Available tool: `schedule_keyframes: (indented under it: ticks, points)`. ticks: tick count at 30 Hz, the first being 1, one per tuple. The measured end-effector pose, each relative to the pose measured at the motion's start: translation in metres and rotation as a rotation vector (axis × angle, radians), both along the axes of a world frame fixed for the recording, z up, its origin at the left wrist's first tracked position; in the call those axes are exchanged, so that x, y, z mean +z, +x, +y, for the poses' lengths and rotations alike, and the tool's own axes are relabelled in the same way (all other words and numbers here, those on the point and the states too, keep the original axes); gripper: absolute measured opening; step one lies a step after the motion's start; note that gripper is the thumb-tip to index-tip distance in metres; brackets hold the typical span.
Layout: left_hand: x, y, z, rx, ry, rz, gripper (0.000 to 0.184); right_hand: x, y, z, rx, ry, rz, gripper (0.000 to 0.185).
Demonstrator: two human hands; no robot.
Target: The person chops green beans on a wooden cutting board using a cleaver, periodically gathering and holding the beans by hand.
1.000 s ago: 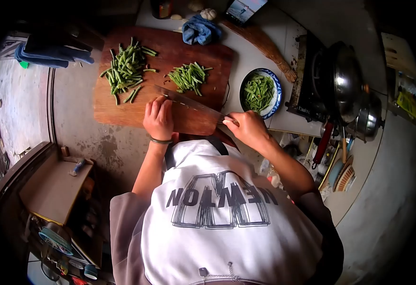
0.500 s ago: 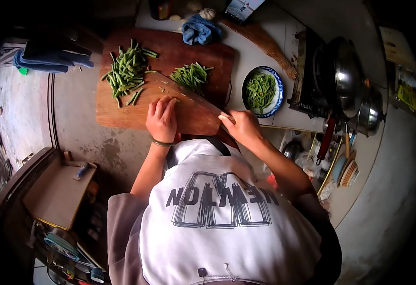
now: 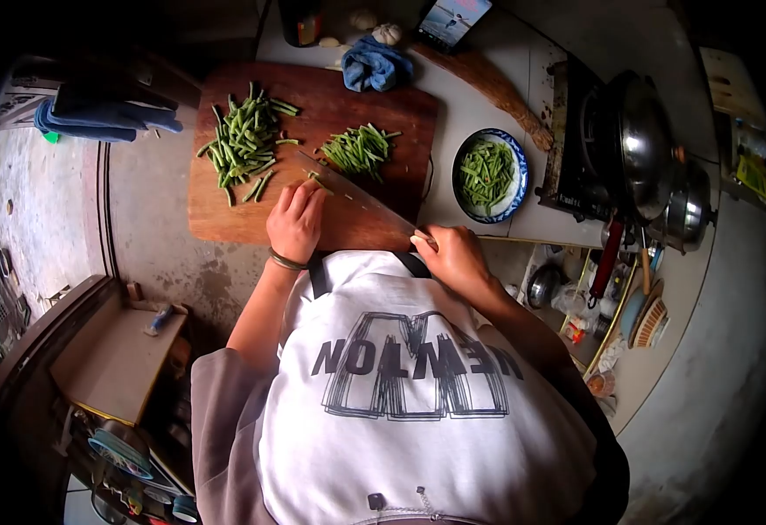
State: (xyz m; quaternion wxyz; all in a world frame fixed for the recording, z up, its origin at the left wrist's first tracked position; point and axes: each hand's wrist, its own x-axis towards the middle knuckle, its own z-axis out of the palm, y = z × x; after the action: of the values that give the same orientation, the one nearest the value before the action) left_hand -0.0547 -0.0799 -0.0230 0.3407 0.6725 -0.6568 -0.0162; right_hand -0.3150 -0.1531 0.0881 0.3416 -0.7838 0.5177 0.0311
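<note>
My left hand [image 3: 295, 217] is closed over the cutting board [image 3: 234, 219], its bent fingertips on a piece of green bean [image 3: 316, 178]. In my right hand [image 3: 455, 256] is the handle of a kitchen knife [image 3: 361, 194], whose blade slants up and left across the board, just right of the left fingertips. Short green bean pieces [image 3: 245, 136] form a pile at the board's upper left. Beyond the blade lies a smaller heap of thinly sliced beans [image 3: 358, 150]. Small bits lie near the blade.
A blue-rimmed bowl [image 3: 517, 203] of sliced beans stands right of the board. Behind are a blue cloth [image 3: 374, 65], garlic [image 3: 387, 34], a propped phone [image 3: 453, 19] and a long piece of wood [image 3: 492, 87]. A stove with a lidded wok [image 3: 641, 144] is farther right.
The whole view has shifted slightly, moving the board right and down in the picture. The bean piece at my left fingertips shows more clearly. Both hands keep their grips.
</note>
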Motion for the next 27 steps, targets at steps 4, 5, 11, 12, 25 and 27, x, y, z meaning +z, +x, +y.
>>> schedule_keyframes:
  ticks: [4,5,11,12,25,27]
  points:
    - [-0.002,0.001,-0.001,0.001,-0.004,-0.001,0.026,0.001,0.002,0.004,-0.016,0.054,0.006,0.032]
    - [-0.002,0.000,-0.001,0.005,-0.008,0.006,0.025,0.002,0.004,0.004,-0.026,0.072,0.009,0.032]
    - [-0.005,0.002,-0.002,-0.006,-0.006,0.031,0.025,0.006,0.002,0.004,-0.012,0.083,0.043,0.032]
    - [-0.004,0.002,-0.003,-0.004,-0.004,0.036,0.025,0.004,0.003,0.004,0.000,0.067,0.045,0.031]
    - [-0.012,0.002,0.003,0.019,0.002,0.015,0.022,-0.017,0.004,0.023,0.111,-0.059,0.197,0.024]
    - [-0.009,0.001,0.002,0.021,-0.004,0.008,0.023,-0.027,0.001,0.027,0.084,-0.109,0.127,0.022]
